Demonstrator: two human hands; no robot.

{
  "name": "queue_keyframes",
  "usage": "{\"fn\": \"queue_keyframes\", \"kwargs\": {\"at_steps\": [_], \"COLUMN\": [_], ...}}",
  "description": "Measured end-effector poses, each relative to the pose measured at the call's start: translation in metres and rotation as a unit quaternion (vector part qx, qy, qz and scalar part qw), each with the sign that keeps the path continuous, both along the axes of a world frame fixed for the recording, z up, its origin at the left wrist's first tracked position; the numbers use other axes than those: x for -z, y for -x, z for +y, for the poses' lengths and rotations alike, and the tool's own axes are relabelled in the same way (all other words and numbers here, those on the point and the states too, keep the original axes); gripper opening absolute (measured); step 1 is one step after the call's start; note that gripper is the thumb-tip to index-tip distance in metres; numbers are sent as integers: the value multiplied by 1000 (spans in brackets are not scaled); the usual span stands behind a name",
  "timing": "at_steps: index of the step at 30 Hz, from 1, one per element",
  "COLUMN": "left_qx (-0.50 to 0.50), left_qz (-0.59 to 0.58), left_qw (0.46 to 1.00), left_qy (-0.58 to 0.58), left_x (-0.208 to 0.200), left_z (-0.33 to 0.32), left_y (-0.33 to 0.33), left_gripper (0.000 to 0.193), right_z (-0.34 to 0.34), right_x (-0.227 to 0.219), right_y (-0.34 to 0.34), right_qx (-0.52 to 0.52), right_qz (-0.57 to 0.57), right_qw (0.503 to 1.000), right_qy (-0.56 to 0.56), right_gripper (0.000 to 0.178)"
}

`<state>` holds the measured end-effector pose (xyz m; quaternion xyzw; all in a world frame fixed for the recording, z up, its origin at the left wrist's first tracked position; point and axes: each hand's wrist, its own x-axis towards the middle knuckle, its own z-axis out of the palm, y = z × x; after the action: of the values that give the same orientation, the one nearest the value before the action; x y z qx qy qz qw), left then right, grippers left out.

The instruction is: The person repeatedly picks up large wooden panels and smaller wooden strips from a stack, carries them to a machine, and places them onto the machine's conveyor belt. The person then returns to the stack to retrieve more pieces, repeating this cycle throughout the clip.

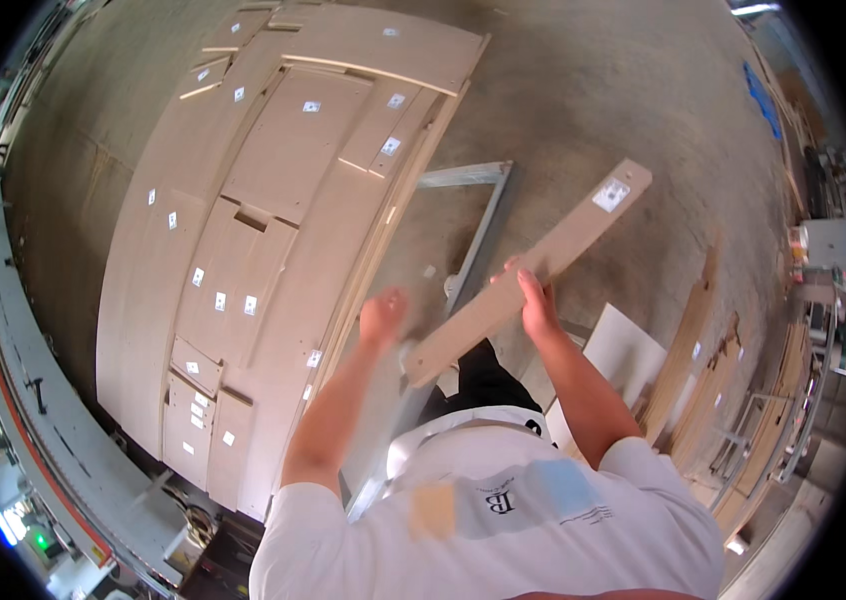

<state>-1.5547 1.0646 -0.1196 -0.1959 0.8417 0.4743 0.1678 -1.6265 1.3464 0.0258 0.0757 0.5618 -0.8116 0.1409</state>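
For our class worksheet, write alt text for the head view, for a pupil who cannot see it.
A person's right hand grips a long, narrow brown board bearing a white label, with the blurred left hand near its lower end. Labelled brown panels lie on the left.

head cam, L of pr | fisheye | looks dn fr head | shirt [533, 545] close, hands [540, 308] mid-dist, flr [603, 90] beyond

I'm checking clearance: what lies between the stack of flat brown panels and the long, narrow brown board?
In the head view, the bare left hand, part of a grey metal frame and concrete floor show there.
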Motion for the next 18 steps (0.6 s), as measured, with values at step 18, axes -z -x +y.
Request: {"fn": "queue_keyframes", "kwargs": {"at_steps": [18], "left_qx": [61], "left_qz": [-53], "left_qw": [945], "left_qy": [317], "left_x": [223], "left_z": [-57], "left_y": [366], "left_gripper": [48], "right_z": [-19], "right_x": [105], "right_y": [141], "right_qx": [-223], "right_qz": [62], "right_qw": [972], "right_qy": [35], "right_gripper": [64]}}
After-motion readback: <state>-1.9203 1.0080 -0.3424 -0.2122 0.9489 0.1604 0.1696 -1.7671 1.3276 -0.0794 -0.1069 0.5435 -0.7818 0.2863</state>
